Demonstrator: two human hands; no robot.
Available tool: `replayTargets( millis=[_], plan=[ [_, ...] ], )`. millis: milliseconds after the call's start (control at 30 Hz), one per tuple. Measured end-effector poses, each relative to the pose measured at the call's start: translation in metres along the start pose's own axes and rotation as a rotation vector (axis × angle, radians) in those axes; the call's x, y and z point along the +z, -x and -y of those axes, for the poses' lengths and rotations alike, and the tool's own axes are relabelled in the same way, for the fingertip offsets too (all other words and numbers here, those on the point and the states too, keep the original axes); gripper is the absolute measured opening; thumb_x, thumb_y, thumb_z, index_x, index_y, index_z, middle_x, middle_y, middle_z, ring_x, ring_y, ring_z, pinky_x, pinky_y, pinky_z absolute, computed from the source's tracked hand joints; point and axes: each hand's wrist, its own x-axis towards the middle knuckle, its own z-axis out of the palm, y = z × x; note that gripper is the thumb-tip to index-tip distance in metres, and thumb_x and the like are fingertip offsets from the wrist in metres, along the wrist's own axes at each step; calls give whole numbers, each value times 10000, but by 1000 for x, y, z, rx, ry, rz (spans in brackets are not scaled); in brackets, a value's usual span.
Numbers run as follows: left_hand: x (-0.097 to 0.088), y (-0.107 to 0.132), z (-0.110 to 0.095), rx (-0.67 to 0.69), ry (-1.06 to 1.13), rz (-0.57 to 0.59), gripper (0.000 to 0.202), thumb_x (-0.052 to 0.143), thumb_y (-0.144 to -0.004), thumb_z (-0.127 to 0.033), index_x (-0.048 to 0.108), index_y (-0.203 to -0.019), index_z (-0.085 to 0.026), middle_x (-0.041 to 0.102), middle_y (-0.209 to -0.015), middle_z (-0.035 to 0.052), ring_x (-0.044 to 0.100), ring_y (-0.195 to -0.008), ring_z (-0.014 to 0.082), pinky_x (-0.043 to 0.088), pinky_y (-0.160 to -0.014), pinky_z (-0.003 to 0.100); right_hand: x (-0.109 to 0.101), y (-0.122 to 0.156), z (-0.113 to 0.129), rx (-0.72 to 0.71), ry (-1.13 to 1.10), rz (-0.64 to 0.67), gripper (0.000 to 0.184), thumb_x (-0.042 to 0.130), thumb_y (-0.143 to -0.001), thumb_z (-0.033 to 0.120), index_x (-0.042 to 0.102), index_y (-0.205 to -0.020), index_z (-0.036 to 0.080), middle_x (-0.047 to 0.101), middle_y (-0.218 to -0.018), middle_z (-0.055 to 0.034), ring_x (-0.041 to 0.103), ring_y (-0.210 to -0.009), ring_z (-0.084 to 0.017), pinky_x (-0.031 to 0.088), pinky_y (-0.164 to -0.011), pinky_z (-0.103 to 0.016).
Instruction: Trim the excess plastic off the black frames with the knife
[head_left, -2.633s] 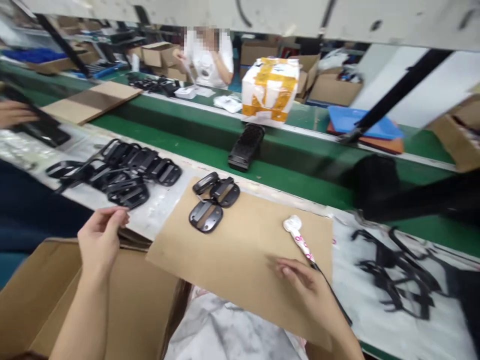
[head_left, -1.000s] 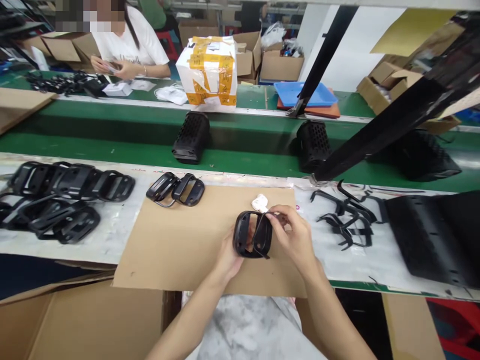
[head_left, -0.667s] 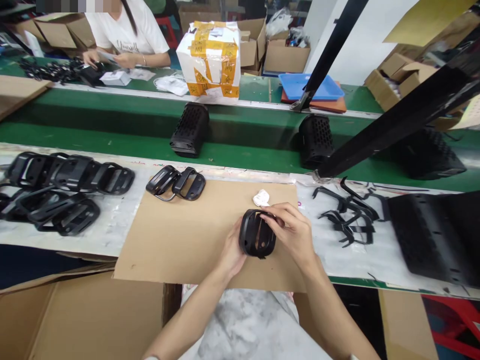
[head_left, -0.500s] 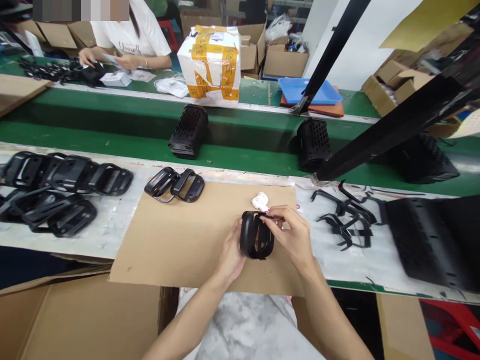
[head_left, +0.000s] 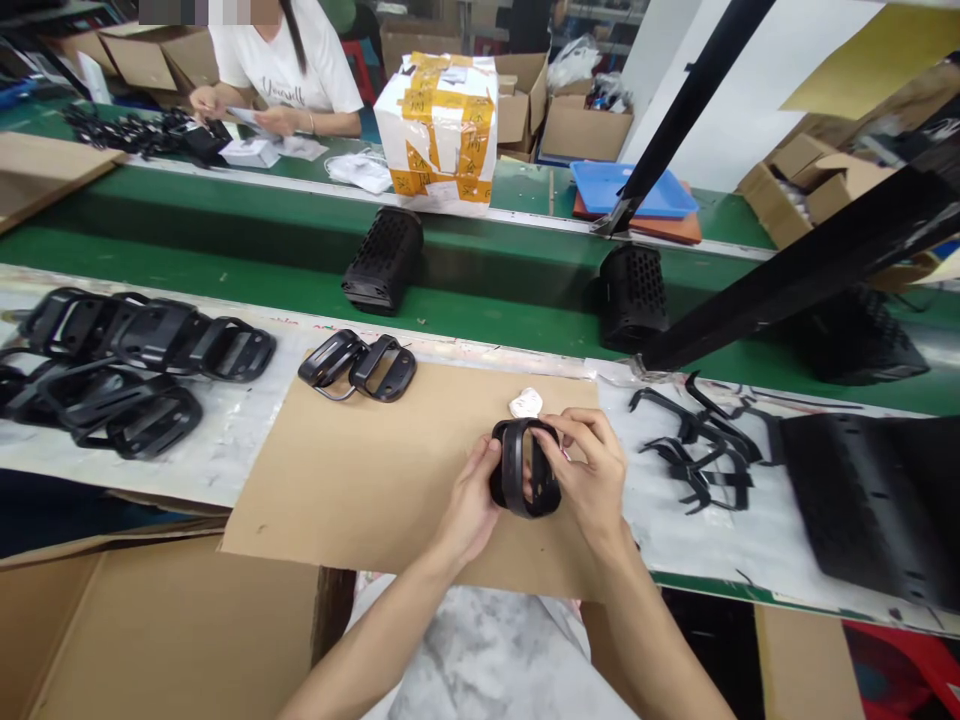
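Observation:
I hold a black plastic frame part (head_left: 522, 482) upright over the brown cardboard sheet (head_left: 375, 470). My left hand (head_left: 471, 505) grips its left side from below. My right hand (head_left: 592, 480) is closed on its right side, fingers pinched at the top edge. A white wrapped tool (head_left: 526, 403) lies on the cardboard just behind the part. Two more black frame parts (head_left: 358, 364) lie at the cardboard's far left corner.
A pile of black frame parts (head_left: 127, 360) lies at the left. Thin black clips (head_left: 697, 450) and a black panel (head_left: 877, 500) lie at the right. Black perforated housings (head_left: 382, 260) stand on the green conveyor (head_left: 225, 280). An open carton (head_left: 150, 630) sits lower left. A person works across the belt.
My hands came together on a black frame part taken from the cardboard's corner, where two now lie. Over the last second I have turned it more edge-on.

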Motion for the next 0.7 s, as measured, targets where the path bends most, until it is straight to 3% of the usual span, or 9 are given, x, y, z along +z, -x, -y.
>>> replayTargets(
  millis=[133, 200, 300, 400, 500, 633, 700],
  plan=[
    [5, 0, -7, 59, -32, 6, 416, 852, -778, -425, 701, -1077, -178, 646, -794, -19, 563, -662, 108, 461, -653, 221, -3, 3, -5, -28, -32, 101, 299, 618, -1025, 265, 770, -1257, 377, 714, -1201, -77, 675, -1038, -245, 568, -888, -431],
    [6, -1, -9, 73, -68, -22, 314, 831, -776, -378, 692, -961, -165, 593, -734, -31, 490, -607, 92, 397, -581, 204, -6, 7, -6, 47, -133, 194, 358, 541, -1063, 305, 700, -1369, 401, 649, -1407, -65, 625, -1250, -266, 530, -1039, -470],
    [5, -2, -9, 134, -158, -90, 190, 743, -825, -343, 684, -873, -169, 577, -725, -26, 466, -606, 103, 357, -553, 213, -8, 17, -3, 253, -444, 359, 553, 461, -1067, 539, 426, -1603, 404, 414, -1670, -40, 452, -1504, -295, 436, -1198, -519],
    [1, -4, -6, 220, -283, -62, 180, 691, -881, -357, 728, -929, -188, 692, -924, 30, 607, -818, 181, 468, -703, 259, -6, 29, 3, 358, -589, 488, 949, 598, -928, 720, 164, -1692, 361, 286, -1738, -68, 324, -1585, -336, 365, -1253, -559],
    [-5, -7, -8, 200, -283, 24, 240, 698, -911, -380, 738, -1070, -205, 712, -1051, 43, 635, -1001, 210, 489, -868, 272, -3, 37, 6, 376, -517, 452, 1014, 751, -868, 626, 206, -1676, 347, 299, -1729, -83, 292, -1598, -339, 290, -1292, -566],
    [-12, -11, -21, 116, -205, 177, 359, 710, -915, -521, 693, -954, -164, 627, -802, 5, 572, -715, 140, 473, -693, 245, -2, 40, 5, 354, -597, 435, 863, 622, -929, 684, 302, -1638, 308, 319, -1720, -89, 298, -1597, -339, 256, -1307, -561],
    [-13, -10, -26, 116, -268, 194, 402, 720, -899, -558, 680, -910, -157, 598, -737, -6, 544, -646, 130, 459, -639, 243, -2, 41, 4, 349, -617, 426, 859, 597, -930, 709, 317, -1631, 300, 318, -1722, -91, 295, -1598, -343, 256, -1309, -556]
  ],
)
